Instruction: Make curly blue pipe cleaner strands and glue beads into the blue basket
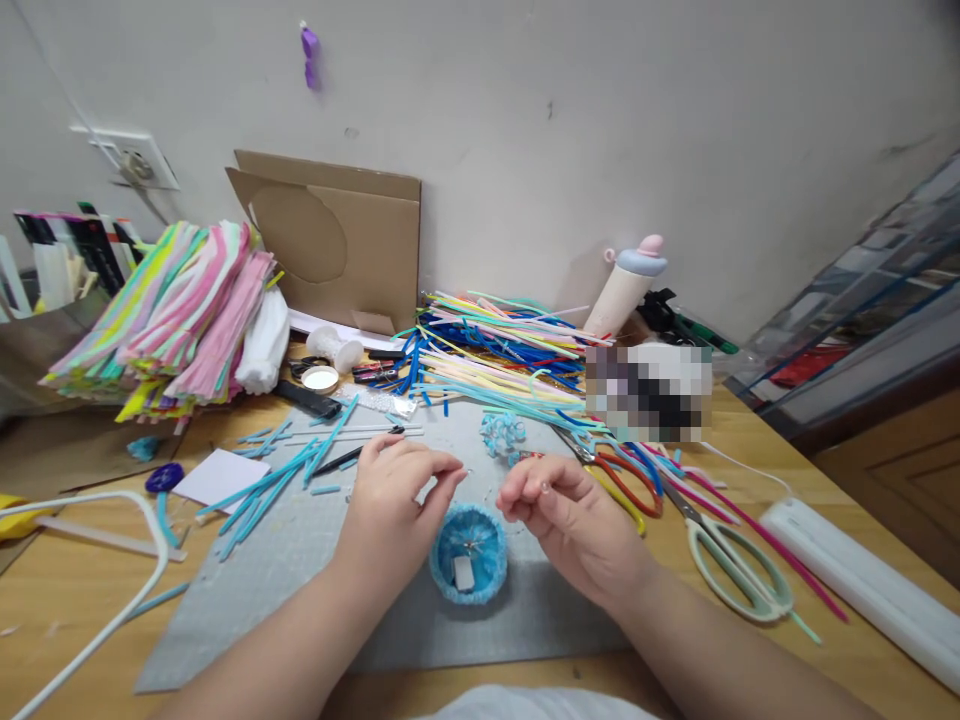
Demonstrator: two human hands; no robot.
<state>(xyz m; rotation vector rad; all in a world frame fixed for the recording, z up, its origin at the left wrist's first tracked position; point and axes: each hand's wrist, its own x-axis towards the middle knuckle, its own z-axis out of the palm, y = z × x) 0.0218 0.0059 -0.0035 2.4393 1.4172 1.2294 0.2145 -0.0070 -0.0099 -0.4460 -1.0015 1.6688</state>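
Left hand (397,490): thumb and forefinger closely drawn in. Right hand (581,520): fingers curled; can't tell whether either pinches anything. Below the fingers, fuzzy light-blue round bowl (466,598), white block (464,573) inside.

Saw a blue bowl (493,566) on the grey mat (525,620), toward the near edge, mouth turned up. Was round and fuzzy, with a paler, thick rim around deeper blue inner walls. Held a small white block (463,574), slightly tilted, in the near half. Showed thin, pale strands (471,545) spreading at the middle, too fine to make out clearly.
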